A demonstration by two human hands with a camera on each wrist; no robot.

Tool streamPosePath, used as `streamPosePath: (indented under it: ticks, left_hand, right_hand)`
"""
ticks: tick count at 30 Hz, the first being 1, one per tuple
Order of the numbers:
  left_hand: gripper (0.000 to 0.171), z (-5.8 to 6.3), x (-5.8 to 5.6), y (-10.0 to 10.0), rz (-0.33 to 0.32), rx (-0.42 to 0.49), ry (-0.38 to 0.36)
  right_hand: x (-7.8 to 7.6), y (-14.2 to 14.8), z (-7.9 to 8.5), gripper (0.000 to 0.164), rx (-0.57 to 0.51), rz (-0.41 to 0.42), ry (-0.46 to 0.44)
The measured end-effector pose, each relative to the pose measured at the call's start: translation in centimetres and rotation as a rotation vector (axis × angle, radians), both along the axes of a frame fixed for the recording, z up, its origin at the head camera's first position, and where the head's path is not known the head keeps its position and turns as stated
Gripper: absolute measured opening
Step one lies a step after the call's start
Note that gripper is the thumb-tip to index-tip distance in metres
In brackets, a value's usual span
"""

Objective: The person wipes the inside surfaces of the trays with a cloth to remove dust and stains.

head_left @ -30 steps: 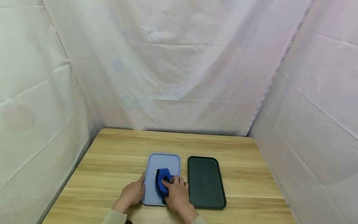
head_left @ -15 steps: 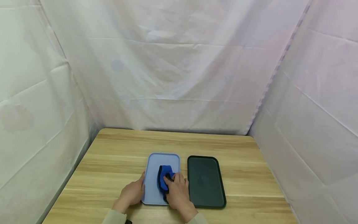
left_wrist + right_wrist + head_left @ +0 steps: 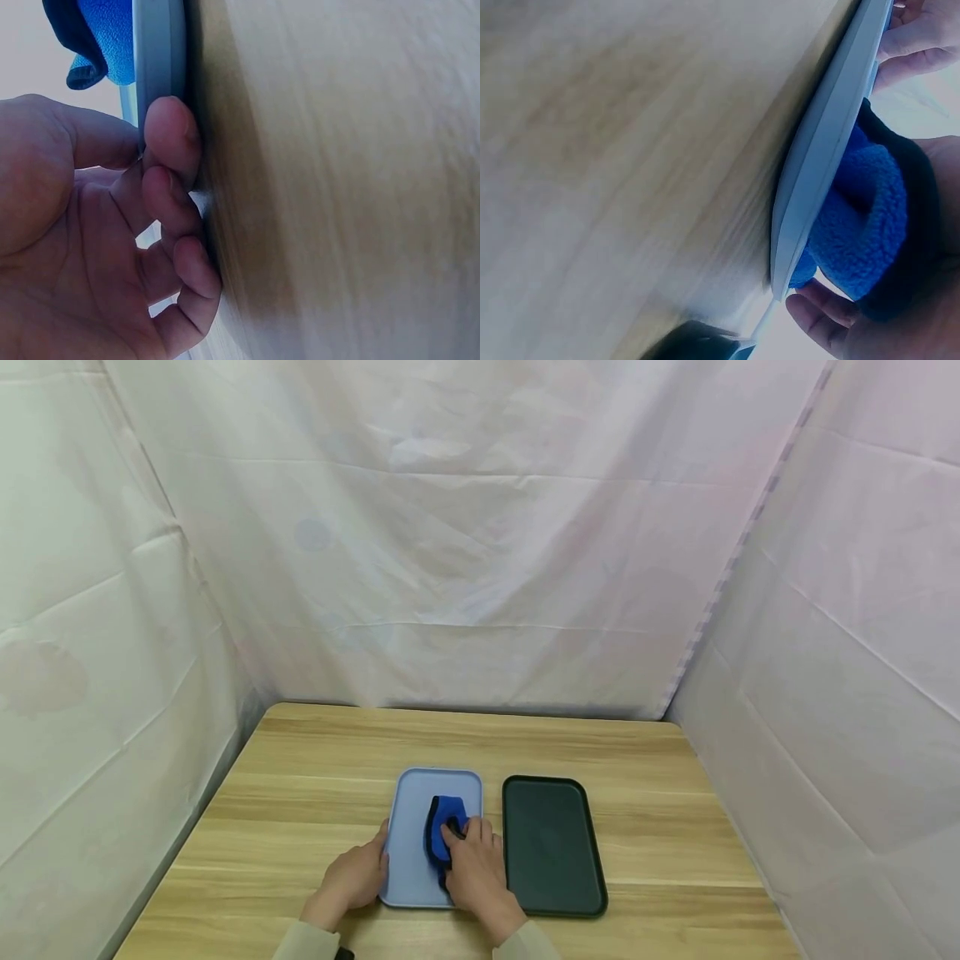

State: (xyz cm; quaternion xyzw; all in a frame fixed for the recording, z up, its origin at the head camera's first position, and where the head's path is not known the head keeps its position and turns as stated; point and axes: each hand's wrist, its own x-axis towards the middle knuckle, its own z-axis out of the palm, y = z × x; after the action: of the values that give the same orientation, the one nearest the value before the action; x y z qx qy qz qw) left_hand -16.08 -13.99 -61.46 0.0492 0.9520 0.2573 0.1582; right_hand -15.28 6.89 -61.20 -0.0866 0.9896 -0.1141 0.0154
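Observation:
A bunched blue cloth (image 3: 448, 817) with black edging lies on the light blue tray (image 3: 411, 802). My right hand (image 3: 476, 864) grips the cloth and presses it on the tray's right half. In the right wrist view, the cloth's fluffy face (image 3: 866, 225) bulges above the tray's side (image 3: 810, 180). With my left hand (image 3: 356, 872) I hold the tray's left edge. The left wrist view has the thumb over the rim and curled fingers (image 3: 172, 139) against the tray's outer side. Part of the cloth is hidden under my right hand.
A dark green tray (image 3: 553, 852) lies close to the right of the light blue one, a narrow gap between them. Both rest on a wooden table (image 3: 315, 768). White curtains (image 3: 465, 568) enclose the table at the back and both sides.
My right hand has slid the cloth a little away from me and slightly right across the light blue tray. The left hand and both trays stay in place.

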Motion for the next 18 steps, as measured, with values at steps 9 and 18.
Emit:
streamPosePath:
  ticks: [9, 18]
  left_hand:
    - [0.060, -0.2, -0.3, -0.1, -0.009, -0.016, 0.003]
    - [0.059, -0.3, -0.4, -0.1, -0.011, -0.037, 0.000]
  right_hand:
    - [-0.8, 0.0, 0.3, 0.061, -0.017, -0.018, 0.003]
    - [-1.8, 0.0, 0.4, 0.060, -0.024, -0.026, -0.009]
